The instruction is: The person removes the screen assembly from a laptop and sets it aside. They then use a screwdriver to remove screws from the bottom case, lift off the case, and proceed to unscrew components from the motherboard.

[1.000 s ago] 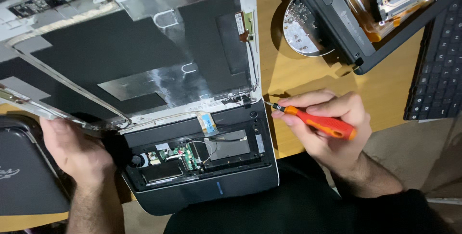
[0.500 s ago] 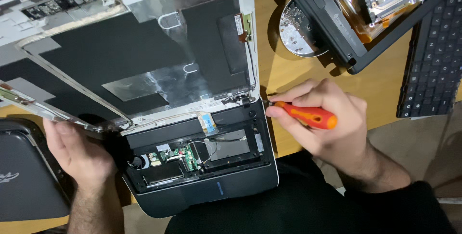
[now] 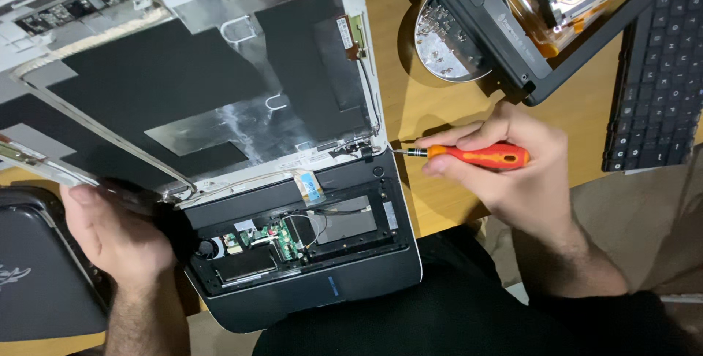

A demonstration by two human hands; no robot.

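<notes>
- The right hand (image 3: 512, 173) pinches a small screwdriver with an orange-red plastic handle (image 3: 480, 155) between thumb and fingers, the shaft lying level and its tip at the right hinge corner (image 3: 364, 151) of the opened laptop.
- The left hand (image 3: 117, 235) has its grip closed around the left hinge area, steadying the white lid shell with its black and foil-lined inside (image 3: 205, 99).
- The dark laptop base with exposed circuit board and wires (image 3: 293, 246) hangs over the near edge of the wooden surface (image 3: 432, 202), close to the person's lap.
- A round metal dish of tiny screws (image 3: 447, 34) sits towards the far edge, beside another dismantled dark laptop (image 3: 527, 19); a black keyboard (image 3: 659, 70) lies at the right edge.
- Risk, as I judge it: the tip could slip off the screw and gouge the thin hinge cable, since the driver comes in sideways.
- The lid could also tilt and strain the flat ribbon (image 3: 311, 184) if the left hand loosens.
</notes>
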